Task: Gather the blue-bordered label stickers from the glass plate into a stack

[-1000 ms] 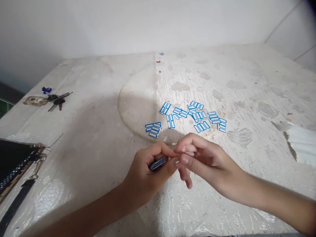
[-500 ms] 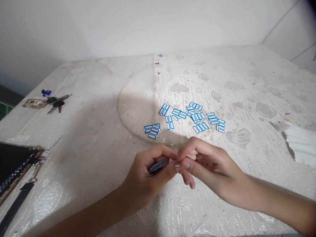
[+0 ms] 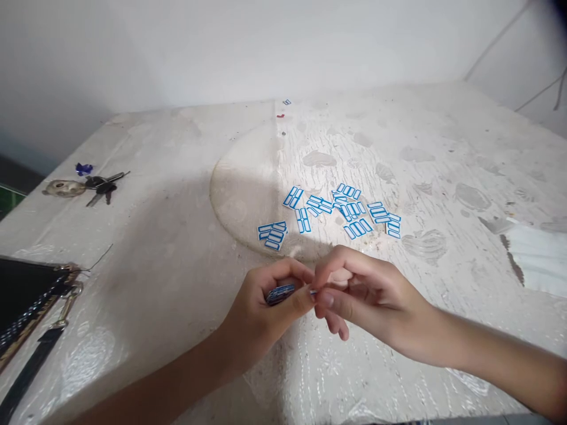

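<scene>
Head view: label stack (image 3: pixel 280 293) inside left grip (image 3: pixel 266 313), fingertips pinched.

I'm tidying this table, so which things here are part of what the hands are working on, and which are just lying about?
In use:
left hand gripping a stack of label sheets
right hand pinching at the stack's edge
loose label sheets scattered beyond the hands

Lying about:
keys
black bag with strap
white paper

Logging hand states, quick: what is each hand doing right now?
Left hand: closed on a stack of blue label stickers.
Right hand: fingers pinched at the stack's edge.
</scene>
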Tool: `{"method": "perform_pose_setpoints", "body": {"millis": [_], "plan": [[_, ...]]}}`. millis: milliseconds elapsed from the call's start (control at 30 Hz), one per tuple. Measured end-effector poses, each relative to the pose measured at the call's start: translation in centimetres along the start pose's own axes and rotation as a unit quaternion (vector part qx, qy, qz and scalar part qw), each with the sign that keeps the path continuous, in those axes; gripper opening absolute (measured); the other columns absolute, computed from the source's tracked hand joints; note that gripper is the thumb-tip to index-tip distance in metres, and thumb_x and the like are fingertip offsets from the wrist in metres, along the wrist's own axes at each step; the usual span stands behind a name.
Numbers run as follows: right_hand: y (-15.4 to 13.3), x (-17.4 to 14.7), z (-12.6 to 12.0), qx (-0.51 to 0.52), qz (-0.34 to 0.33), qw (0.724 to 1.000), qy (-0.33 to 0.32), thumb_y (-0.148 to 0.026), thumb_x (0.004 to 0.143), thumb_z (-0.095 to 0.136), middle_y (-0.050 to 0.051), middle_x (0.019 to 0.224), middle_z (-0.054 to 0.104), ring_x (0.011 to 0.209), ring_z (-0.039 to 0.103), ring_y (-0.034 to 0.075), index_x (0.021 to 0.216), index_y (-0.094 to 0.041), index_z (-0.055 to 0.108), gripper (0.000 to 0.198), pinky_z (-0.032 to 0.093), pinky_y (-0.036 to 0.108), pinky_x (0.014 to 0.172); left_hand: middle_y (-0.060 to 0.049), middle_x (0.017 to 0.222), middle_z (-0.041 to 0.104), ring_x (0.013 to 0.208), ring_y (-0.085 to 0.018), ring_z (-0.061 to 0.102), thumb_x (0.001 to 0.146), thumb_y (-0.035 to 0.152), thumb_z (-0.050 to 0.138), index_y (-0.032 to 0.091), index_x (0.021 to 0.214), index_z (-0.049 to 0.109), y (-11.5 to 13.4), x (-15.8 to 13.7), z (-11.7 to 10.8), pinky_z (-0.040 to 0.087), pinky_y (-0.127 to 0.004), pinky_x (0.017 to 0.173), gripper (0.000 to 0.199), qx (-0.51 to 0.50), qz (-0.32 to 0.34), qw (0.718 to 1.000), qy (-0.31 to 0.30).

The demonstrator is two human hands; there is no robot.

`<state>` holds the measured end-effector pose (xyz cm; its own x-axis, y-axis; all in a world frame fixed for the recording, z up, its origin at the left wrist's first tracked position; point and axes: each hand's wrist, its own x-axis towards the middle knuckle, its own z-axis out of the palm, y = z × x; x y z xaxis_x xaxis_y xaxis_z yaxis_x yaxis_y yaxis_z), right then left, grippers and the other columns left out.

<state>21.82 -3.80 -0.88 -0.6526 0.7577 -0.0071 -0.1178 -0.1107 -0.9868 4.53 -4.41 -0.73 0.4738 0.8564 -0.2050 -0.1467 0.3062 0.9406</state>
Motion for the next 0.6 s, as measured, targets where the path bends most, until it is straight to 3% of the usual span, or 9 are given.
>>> {"method": "perform_pose_setpoints", "body": {"millis": [100,333,600], "plan": [[0.02,0.11,-0.05,-0.021,0.0,1.0,0.001,-0.019,0.093,0.043,-0.001,0.077,0.053,0.063,0.054,0.009,0.092,-0.02,0.045,0.003,0.047,0.021,0.053,0.001,0.063,0.057,0.06,-0.012,0.055,0.079,0.023,0.062,0.015,0.077,0.058,-0.12,-0.11,-0.1,0.039,-0.023,0.056,0.009,0.046,-0.012,0.999,0.025],[-0.35,-0.34,-0.61,-0.255,-0.028,0.966,-0.019,-0.019,0.092,0.045,-0.001,0.073,0.056,0.059,0.055,0.008,0.095,-0.02,0.049,0.006,0.037,0.017,0.043,0.005,0.058,0.05,0.052,-0.007,0.035,0.077,0.021,0.063,0.016,0.07,0.055,-0.06,-0.37,-0.16,0.024,-0.022,0.048,0.012,0.075,-0.055,0.995,0.029],[-0.27,-0.47,-0.87,-0.312,-0.055,0.947,-0.05,-0.016,0.093,0.038,-0.003,0.069,0.049,0.058,0.047,0.008,0.091,-0.021,0.042,0.008,0.037,0.021,0.051,0.005,0.057,0.05,0.05,-0.007,0.033,0.079,0.021,0.059,0.016,0.067,0.053,-0.08,-0.14,-0.19,0.023,-0.022,0.047,0.015,0.083,-0.055,0.995,0.007]]}}
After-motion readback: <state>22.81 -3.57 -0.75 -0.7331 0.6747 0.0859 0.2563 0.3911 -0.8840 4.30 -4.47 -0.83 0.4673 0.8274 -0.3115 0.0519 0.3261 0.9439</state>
